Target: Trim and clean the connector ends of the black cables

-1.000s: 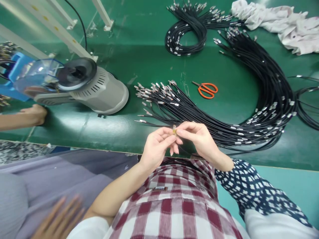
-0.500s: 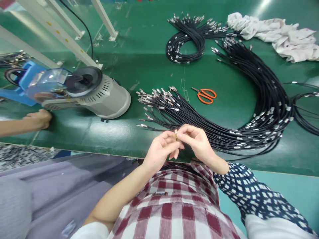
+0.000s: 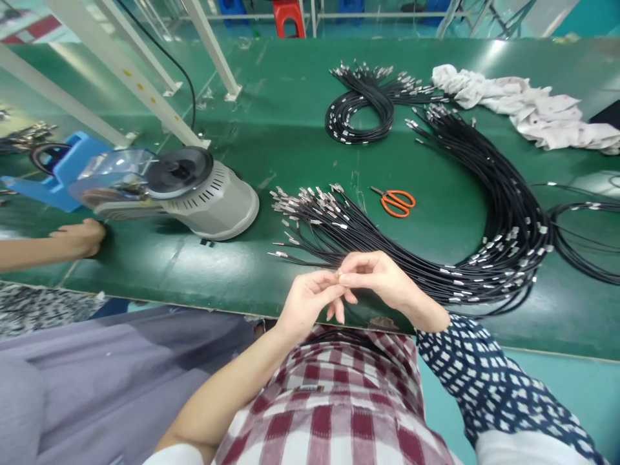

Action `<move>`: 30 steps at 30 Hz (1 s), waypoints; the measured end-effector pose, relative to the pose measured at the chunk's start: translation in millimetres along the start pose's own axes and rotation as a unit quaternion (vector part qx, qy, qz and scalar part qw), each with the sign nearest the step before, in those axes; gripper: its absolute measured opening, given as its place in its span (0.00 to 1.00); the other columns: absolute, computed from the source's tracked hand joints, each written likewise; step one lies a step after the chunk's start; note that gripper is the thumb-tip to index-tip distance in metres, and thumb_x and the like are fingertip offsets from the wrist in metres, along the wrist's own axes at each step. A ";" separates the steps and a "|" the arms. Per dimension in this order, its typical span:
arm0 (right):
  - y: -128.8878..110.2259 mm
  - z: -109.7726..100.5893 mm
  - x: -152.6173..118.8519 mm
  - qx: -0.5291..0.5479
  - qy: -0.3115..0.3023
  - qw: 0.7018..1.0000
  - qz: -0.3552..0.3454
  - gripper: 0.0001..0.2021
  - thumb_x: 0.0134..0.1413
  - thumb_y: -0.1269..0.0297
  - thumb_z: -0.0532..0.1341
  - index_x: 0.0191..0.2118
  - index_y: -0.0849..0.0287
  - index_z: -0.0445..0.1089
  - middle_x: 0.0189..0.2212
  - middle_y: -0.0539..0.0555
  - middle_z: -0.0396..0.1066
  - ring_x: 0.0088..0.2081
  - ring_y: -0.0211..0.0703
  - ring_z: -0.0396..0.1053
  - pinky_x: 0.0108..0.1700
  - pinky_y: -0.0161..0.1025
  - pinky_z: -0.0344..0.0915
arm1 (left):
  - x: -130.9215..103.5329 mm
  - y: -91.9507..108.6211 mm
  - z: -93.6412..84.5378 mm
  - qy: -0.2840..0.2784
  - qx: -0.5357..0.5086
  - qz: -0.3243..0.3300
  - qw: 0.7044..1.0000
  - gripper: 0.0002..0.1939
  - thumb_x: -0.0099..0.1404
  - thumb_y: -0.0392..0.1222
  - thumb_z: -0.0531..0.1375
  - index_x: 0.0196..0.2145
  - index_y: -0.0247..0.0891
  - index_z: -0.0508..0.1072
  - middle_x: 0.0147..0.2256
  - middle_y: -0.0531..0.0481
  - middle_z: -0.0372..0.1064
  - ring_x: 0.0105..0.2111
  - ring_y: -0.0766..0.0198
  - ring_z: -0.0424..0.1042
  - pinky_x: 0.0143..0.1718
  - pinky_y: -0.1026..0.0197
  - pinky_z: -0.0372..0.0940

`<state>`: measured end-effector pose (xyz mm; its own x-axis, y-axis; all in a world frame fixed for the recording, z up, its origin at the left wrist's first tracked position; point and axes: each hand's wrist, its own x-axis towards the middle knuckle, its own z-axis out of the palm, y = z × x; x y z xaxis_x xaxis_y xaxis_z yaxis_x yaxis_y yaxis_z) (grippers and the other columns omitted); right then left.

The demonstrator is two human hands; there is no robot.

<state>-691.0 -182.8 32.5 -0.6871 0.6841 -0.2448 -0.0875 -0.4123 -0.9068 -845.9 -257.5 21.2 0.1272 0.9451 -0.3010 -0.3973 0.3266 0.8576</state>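
Observation:
Close together at the table's front edge, my left hand [image 3: 310,300] and my right hand [image 3: 378,278] both pinch a small yellowish piece [image 3: 340,276] between thumb and fingertips. The fingers cover most of it, so its kind cannot be made out. Just beyond them lies a thick bundle of black cables [image 3: 411,258] with metal-tipped ends pointing left and white tags along it. It curves round to the right and back. Orange-handled scissors [image 3: 396,201] rest on the table [image 3: 300,155] inside that curve.
A grey tape dispenser [image 3: 223,200] stands at the left, with a co-worker's closed hand [image 3: 87,237] beside it. Farther back are a coiled cable bundle [image 3: 334,116] and a crumpled white cloth [image 3: 523,103]. White metal posts [image 3: 217,51] rise at the back left.
The camera view has tilted up, so stools behind the table show. My hands stay pinched together; my right fingers now cover more of the small piece.

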 end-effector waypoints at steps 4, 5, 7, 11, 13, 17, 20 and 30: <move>-1.2 -4.5 5.0 -0.059 -0.007 0.998 -0.016 0.11 0.46 0.60 0.72 0.31 0.62 0.77 0.30 0.51 0.74 0.31 0.36 0.70 0.36 0.34 0.66 | 2.8 -3.9 -6.8 -0.023 -0.056 -0.045 0.997 0.14 0.57 0.46 0.69 0.31 0.31 0.75 0.27 0.45 0.77 0.16 0.67 0.72 0.16 0.69 0.62; 1.0 -6.0 6.3 -0.061 -0.002 0.998 -0.014 0.11 0.46 0.59 0.71 0.32 0.62 0.77 0.30 0.51 0.74 0.31 0.36 0.70 0.36 0.35 0.66 | 3.9 -5.2 -8.7 -0.024 -0.073 -0.059 0.995 0.15 0.55 0.47 0.70 0.31 0.31 0.75 0.26 0.46 0.76 0.16 0.67 0.71 0.15 0.69 0.62; 7.0 -9.1 8.2 -0.072 0.031 0.997 -0.017 0.12 0.48 0.58 0.70 0.33 0.63 0.77 0.30 0.52 0.75 0.31 0.36 0.70 0.37 0.36 0.66 | 5.8 -6.9 -12.0 -0.021 -0.105 -0.083 0.991 0.17 0.53 0.48 0.71 0.31 0.31 0.75 0.25 0.47 0.75 0.15 0.69 0.71 0.15 0.70 0.61; 16.1 -10.2 1.5 -0.135 0.104 0.985 -0.037 0.14 0.52 0.55 0.67 0.36 0.63 0.76 0.33 0.54 0.75 0.29 0.36 0.68 0.34 0.35 0.65 | 5.9 -4.7 -15.3 -0.025 -0.126 -0.096 0.987 0.17 0.53 0.47 0.72 0.32 0.31 0.75 0.25 0.47 0.75 0.16 0.68 0.72 0.15 0.71 0.61; 16.1 -5.6 -7.8 -0.188 0.100 0.976 -0.035 0.15 0.55 0.52 0.64 0.35 0.62 0.76 0.33 0.54 0.74 0.28 0.36 0.66 0.31 0.34 0.63 | 4.9 -2.1 -16.4 -0.019 -0.128 -0.083 0.988 0.16 0.53 0.46 0.71 0.32 0.31 0.74 0.25 0.47 0.75 0.17 0.68 0.72 0.15 0.71 0.60; 12.7 9.1 -25.8 -0.337 0.022 0.941 0.013 0.18 0.59 0.51 0.60 0.29 0.60 0.75 0.22 0.49 0.68 0.22 0.34 0.57 0.24 0.34 0.52 | 3.5 2.2 -19.4 0.017 -0.143 -0.045 0.989 0.15 0.54 0.43 0.71 0.31 0.31 0.73 0.26 0.49 0.75 0.18 0.70 0.72 0.17 0.72 0.61; 13.4 16.2 -29.3 -0.354 -0.004 0.935 0.024 0.20 0.61 0.52 0.58 0.24 0.60 0.71 0.18 0.46 0.62 0.20 0.33 0.53 0.23 0.34 0.48 | 2.1 4.1 -21.5 0.026 -0.150 -0.026 0.988 0.15 0.54 0.42 0.71 0.33 0.32 0.71 0.28 0.48 0.76 0.20 0.70 0.73 0.20 0.72 0.64; 4.0 9.2 -12.5 -0.494 -0.023 0.866 -0.076 0.12 0.65 0.58 0.57 0.38 0.56 0.77 0.35 0.51 0.76 0.33 0.41 0.71 0.35 0.36 0.63 | -26.5 -1.9 -36.8 0.181 0.068 0.092 0.977 0.12 0.61 0.46 0.66 0.32 0.32 0.78 0.33 0.41 0.79 0.24 0.61 0.77 0.25 0.63 0.71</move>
<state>-689.4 -198.5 35.1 -0.7521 0.6509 -0.1032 0.4646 0.4125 -0.7836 -882.0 -283.5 12.2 -0.2752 0.9301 -0.2431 -0.2555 0.1730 0.9512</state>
